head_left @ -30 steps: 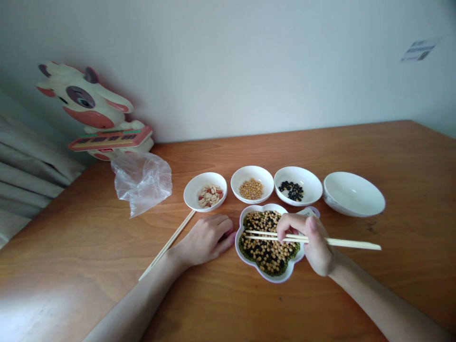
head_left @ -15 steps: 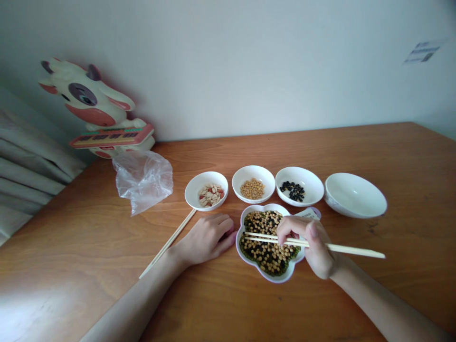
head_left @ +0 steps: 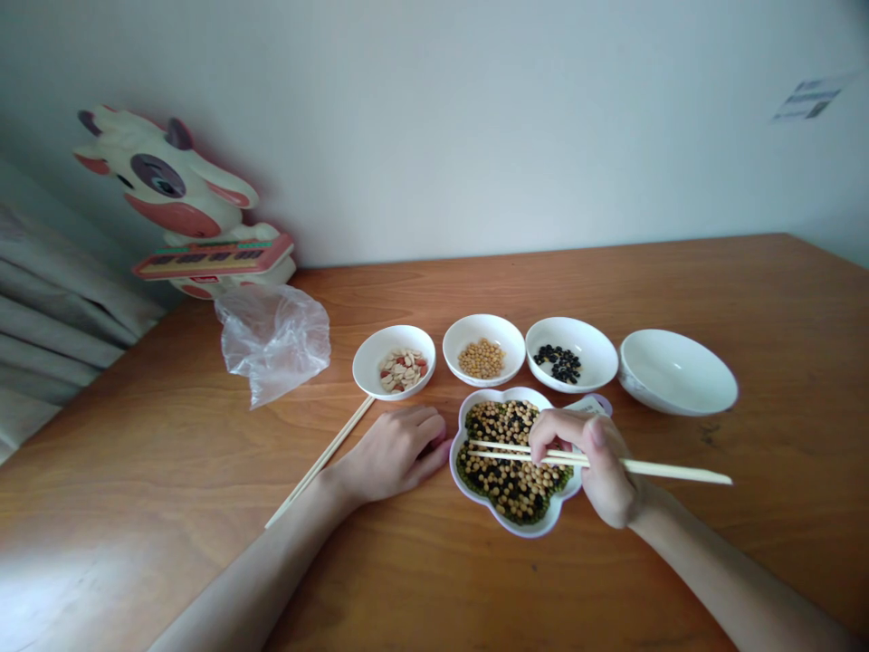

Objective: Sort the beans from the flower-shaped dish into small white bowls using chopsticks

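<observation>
My right hand (head_left: 597,462) grips a pair of pale chopsticks (head_left: 672,471), their tips apart over the left part of a scalloped white dish (head_left: 536,529). Mixed yellow beans, black beans and small green beans (head_left: 509,489) fill the dish. Whether a bean lies between the tips is too small to tell. My left hand (head_left: 397,453) rests on the table, fingers loosely bent and thumb apart, holding nothing visible. Its thumb tip is at the dish's left rim. A second pair of chopsticks (head_left: 322,460) lies by my left wrist, partly under the forearm.
Behind the dish stands a row of white bowls: one with flat pale seeds (head_left: 404,369), one with yellow beans (head_left: 482,359), one with black beans (head_left: 558,364), and an empty bowl (head_left: 679,371). A plastic bag (head_left: 275,340) and a cow-shaped toy keyboard (head_left: 214,258) are at left.
The chopsticks in my right hand have shifted very slightly, tips a little to the right and rear end a little up. My left hand and the bowls stay in place.
</observation>
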`<act>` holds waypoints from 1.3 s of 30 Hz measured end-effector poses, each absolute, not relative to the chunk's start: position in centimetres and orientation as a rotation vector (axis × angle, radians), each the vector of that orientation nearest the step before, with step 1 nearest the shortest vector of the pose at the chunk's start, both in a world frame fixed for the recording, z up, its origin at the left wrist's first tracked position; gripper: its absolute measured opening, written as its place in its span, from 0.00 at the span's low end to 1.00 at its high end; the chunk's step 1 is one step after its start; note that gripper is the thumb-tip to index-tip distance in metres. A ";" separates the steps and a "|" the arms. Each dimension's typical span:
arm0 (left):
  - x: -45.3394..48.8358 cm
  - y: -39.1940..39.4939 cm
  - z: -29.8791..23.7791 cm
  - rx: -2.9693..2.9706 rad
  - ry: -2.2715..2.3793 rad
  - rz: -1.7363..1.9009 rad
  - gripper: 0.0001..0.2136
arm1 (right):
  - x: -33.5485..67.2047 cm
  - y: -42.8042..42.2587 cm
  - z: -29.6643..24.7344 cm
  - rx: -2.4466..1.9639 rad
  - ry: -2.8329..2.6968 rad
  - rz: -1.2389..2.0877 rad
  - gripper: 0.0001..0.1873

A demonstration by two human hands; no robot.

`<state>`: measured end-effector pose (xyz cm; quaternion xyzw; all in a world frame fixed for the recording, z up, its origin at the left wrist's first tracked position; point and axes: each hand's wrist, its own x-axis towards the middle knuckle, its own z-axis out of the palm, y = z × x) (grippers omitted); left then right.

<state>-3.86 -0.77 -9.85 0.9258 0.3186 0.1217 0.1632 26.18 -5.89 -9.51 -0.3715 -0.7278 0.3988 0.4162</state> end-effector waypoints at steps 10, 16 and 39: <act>-3.9 -0.8 -9.9 2.644 0.909 0.338 0.14 | 26.1 -5.8 -10.0 -0.930 -1.764 0.995 0.42; -3.9 -0.8 -10.1 2.628 0.892 0.381 0.13 | 25.9 -5.8 -9.3 -0.890 -1.653 0.992 0.43; -4.0 -0.9 -10.0 2.590 0.915 0.328 0.12 | 27.8 -4.0 -7.1 -0.945 -1.135 0.722 0.40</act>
